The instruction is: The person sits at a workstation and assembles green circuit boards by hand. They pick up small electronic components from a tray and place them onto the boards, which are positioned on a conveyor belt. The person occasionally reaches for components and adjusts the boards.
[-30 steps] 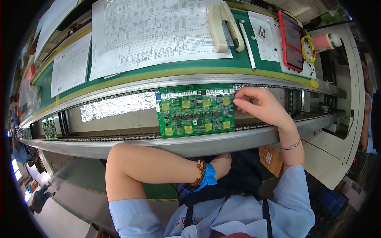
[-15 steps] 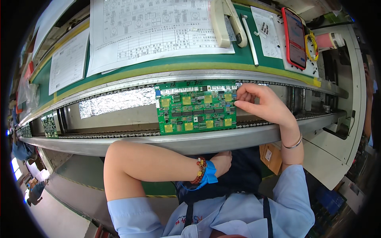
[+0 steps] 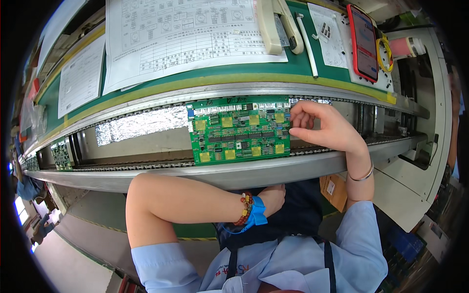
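Observation:
A green circuit board (image 3: 242, 132) with yellow square parts, dark chips and white connectors lies across the two rails of a conveyor. At its right edge is my right hand (image 3: 317, 124), with bent fingers and the thumb tip against that edge. Below the near rail, my left forearm lies crosswise in front of my body. My left hand (image 3: 273, 199) rests low by my dark apron, its fingers mostly hidden. A blue wrist strap (image 3: 256, 213) and beaded bracelets circle that wrist.
Beyond the rails, a green bench top holds printed sheets (image 3: 185, 44), a beige clamp-like tool (image 3: 269, 29), a white stick (image 3: 309, 51) and a red-cased phone (image 3: 364, 44). Foil (image 3: 141, 126) lies between the rails. Another board (image 3: 61, 155) sits farther left.
The view has shifted slightly, so the bench and board appear a little farther left. My right hand stays at the board's right edge, and my left hand stays low.

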Available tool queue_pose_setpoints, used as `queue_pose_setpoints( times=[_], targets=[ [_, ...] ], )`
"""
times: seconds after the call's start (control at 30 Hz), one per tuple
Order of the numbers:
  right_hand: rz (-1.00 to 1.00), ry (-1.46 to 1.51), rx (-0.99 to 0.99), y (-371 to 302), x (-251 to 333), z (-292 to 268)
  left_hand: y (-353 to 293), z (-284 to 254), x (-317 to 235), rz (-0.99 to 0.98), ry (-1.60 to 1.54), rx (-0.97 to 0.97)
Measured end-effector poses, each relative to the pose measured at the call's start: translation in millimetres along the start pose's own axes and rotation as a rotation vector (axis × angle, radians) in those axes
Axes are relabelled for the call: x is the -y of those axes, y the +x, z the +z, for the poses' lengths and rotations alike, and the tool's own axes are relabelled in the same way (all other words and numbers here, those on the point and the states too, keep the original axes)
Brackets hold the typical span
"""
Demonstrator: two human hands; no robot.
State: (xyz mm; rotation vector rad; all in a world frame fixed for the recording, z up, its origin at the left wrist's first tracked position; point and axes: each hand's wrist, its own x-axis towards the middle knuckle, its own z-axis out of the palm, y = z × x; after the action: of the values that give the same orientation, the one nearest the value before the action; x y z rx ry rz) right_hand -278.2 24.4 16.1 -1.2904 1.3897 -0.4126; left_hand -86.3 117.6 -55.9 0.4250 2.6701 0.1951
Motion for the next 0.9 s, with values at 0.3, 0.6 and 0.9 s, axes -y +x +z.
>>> queue_pose_setpoints(
  times=[0.3, 0.6, 0.9],
  targets=[
    [-0.064, 0.015, -0.042, -3, 0, 4, 4, 5, -5, -0.002, -0.109, -0.056],
    [-0.032, -0.017, -0.043, -1, 4, 5, 5, 6, -5, -0.023, -0.1, -0.085],
    [-0.042, 0.016, -0.082, -3, -3, 8, 2, 3, -6, -0.028, -0.063, -0.087]
  ],
)
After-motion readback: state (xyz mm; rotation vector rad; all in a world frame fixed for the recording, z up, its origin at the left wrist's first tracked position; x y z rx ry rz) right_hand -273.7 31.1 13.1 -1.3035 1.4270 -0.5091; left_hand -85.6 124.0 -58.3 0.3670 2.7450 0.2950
